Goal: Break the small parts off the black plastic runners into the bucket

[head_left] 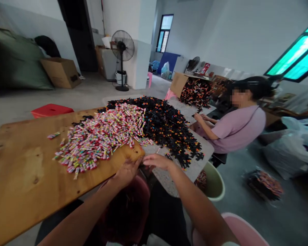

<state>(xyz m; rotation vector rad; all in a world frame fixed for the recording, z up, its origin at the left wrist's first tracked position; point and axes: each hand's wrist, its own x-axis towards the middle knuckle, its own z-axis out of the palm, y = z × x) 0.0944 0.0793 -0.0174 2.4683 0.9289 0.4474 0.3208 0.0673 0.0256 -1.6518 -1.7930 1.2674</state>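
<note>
My left hand (pixel 127 172) is at the near edge of the wooden board (pixel 23 160), its fingers bent and closed. My right hand (pixel 157 160) meets it fingertip to fingertip over the board's corner, fingers curled inward. Whatever they pinch between them is too small and dark to make out. Just beyond lies a heap of small pink, white and red tube-like pieces (pixel 100 136). Behind and right of it spreads a larger heap of black pieces with orange and blue bits (pixel 166 123). Below my hands stands a dark red tub (pixel 141 196), its inside in shadow.
A grey speckled table (pixel 166 179) adjoins the board. To the right sit a co-worker (pixel 242 126), a pale green tub (pixel 219 181), a pink basin (pixel 242 227) and a bagged bundle (pixel 265 186). A red stool (pixel 51 110) and a standing fan (pixel 122 46) are beyond.
</note>
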